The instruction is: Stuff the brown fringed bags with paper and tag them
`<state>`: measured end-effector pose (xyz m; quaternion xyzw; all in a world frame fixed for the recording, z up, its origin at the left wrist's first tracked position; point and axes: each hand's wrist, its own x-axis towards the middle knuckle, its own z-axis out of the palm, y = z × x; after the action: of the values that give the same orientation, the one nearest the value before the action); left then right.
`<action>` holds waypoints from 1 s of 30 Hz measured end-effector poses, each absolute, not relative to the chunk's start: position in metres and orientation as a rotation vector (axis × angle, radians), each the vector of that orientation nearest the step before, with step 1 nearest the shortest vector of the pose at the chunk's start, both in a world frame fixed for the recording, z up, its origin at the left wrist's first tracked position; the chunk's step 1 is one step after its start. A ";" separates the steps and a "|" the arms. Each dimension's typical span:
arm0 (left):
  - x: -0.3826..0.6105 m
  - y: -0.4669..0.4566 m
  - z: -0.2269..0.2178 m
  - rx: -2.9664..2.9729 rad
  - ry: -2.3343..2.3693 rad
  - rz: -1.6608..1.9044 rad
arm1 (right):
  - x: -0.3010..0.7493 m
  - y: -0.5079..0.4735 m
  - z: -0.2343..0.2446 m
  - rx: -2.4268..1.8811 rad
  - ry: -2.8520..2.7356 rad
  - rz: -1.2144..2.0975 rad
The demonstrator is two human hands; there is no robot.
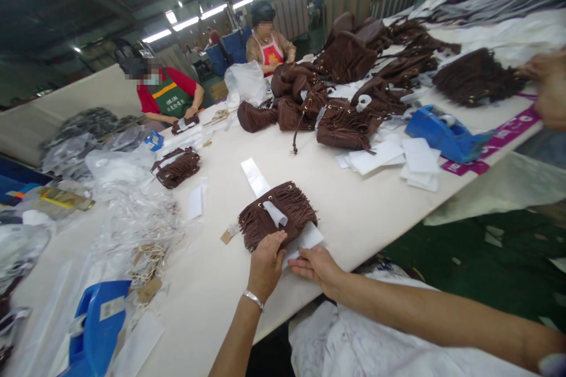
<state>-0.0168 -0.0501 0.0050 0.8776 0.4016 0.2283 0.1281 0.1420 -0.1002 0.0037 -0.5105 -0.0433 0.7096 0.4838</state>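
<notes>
A dark brown fringed bag [276, 212] with metal eyelets lies on the table before me, a rolled white piece [275, 214] across its middle. Under it runs a white paper strip [254, 178], showing at the far side and again at the near side. My left hand [266, 259], a silver bangle at its wrist, is closed on the bag's near edge. Thumb and fingers of my right hand [319, 267] pinch the strip's near end. Beside the bag's left side lies a small brown tag [229, 234].
Brown bags [336, 88] are heaped at the back. Two blue tape dispensers, one at right [446, 129] and one at left [99, 324], flank me, with white sheets [375, 156] and plastic bags [128, 188]. Two co-workers sit across; another person's hand [550, 85] is at far right.
</notes>
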 end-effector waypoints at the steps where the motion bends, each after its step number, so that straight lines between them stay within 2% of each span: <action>1: -0.017 -0.052 0.001 2.570 1.162 0.662 | 0.142 -0.100 0.004 -1.244 -0.111 1.732; 8: -0.020 -0.064 -0.025 2.671 1.136 0.621 | 0.147 -0.093 0.001 -1.341 -0.212 1.787; 13: -0.020 -0.070 -0.026 2.743 1.126 0.520 | 0.162 -0.090 0.002 -1.458 -0.387 1.944; 16: -0.020 -0.072 -0.022 2.790 1.108 0.451 | 0.179 -0.099 0.014 -1.520 -0.716 2.036; 18: -0.020 -0.074 -0.022 2.825 1.110 0.431 | 0.191 -0.104 0.022 -1.517 -1.262 1.723; 21: -0.018 -0.074 -0.026 2.878 1.128 0.469 | 0.206 -0.098 0.025 -1.237 -1.965 0.862; 22: -0.017 -0.073 -0.028 2.892 1.133 0.494 | 0.210 -0.091 0.023 -1.128 -2.094 0.685; 24: -0.016 -0.072 -0.029 2.905 1.138 0.524 | 0.218 -0.073 0.015 -0.988 -2.288 0.548; 30: -0.011 -0.067 -0.021 2.835 1.191 0.497 | 0.237 -0.024 0.008 -0.813 -2.435 0.604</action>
<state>-0.0111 -0.0673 -0.0215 0.9101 0.3823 0.1595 0.0133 0.2373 -0.0241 0.0080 -0.2985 -0.8941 0.2217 0.2495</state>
